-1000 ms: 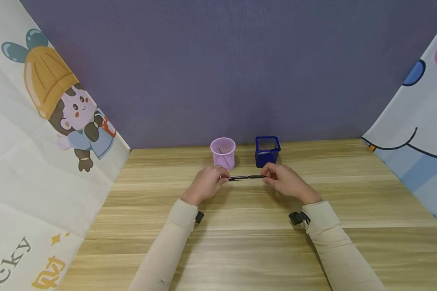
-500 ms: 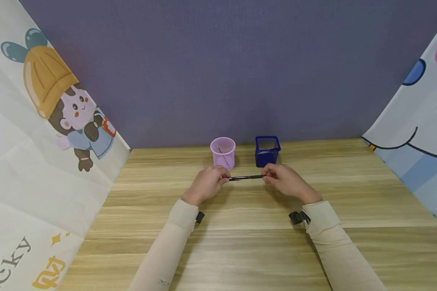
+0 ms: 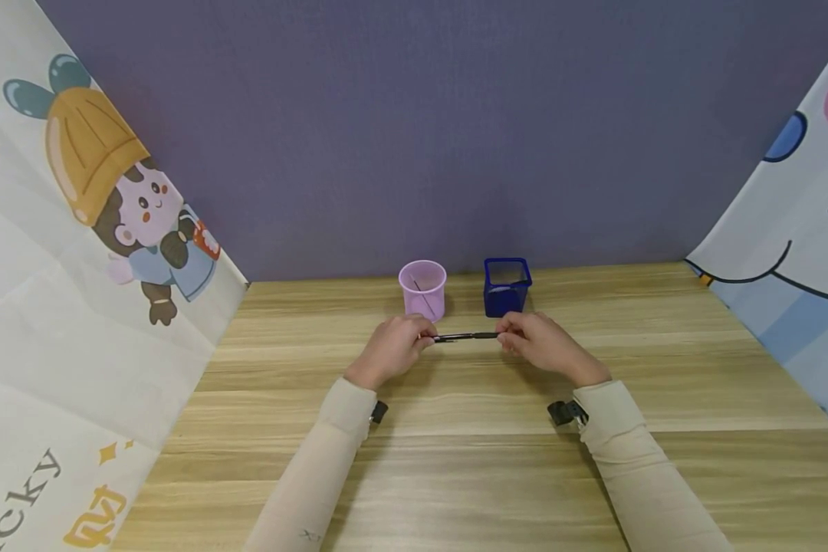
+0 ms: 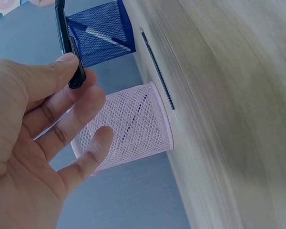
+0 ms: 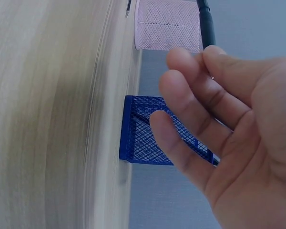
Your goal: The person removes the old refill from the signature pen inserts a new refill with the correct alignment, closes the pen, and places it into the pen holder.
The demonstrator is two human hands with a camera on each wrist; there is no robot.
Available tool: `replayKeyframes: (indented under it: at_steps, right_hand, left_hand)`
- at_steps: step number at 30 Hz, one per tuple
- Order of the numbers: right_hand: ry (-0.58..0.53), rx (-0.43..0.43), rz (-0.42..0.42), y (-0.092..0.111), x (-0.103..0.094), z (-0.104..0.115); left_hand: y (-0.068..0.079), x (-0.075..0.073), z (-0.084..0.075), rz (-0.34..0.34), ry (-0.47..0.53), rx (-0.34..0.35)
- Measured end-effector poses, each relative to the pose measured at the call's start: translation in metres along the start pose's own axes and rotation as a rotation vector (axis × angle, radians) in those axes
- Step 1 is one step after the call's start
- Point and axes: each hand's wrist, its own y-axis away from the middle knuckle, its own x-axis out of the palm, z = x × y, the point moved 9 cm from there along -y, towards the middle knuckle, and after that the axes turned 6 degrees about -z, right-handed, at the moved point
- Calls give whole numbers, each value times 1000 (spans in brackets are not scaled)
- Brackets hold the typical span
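Observation:
In the head view a black pen [image 3: 464, 336] lies crosswise between the two hands, in front of the pen holders. My left hand [image 3: 393, 349] pinches its clip end between thumb and index finger. The other fingers are loosely bent in the left wrist view. My right hand [image 3: 541, 345] pinches the opposite, dark grip end [image 5: 207, 28] with thumb and fingertips; the pen's tip is hidden there. A thin dark stick, like a pen refill [image 4: 157, 69], lies on the table close to the pink mesh holder [image 4: 128, 126].
Behind the left hand stands the round pink holder with one thin dark stick inside. A square blue mesh holder [image 3: 505, 300] with pen-like items in it stands behind the right hand. The wooden table [image 3: 455, 475] ends at a grey-blue panel [image 3: 455, 138].
Both hands and the pen stay almost in place. The dark line just below the pen's left part in the head view now nearly merges with it.

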Motion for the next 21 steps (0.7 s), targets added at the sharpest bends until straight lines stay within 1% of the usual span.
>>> replayKeyframes:
  at_steps: [6, 13, 21]
  right_hand:
    - [17, -17, -13, -1, -1, 2]
    - [23, -27, -21, -1, -3, 6]
    - [32, -29, -13, -1, -1, 6]
  left_hand:
    - [0, 0, -1, 0, -6, 3]
    - [-1, -1, -3, -16, -13, 19]
    - [0, -2, -4, -6, -13, 14]
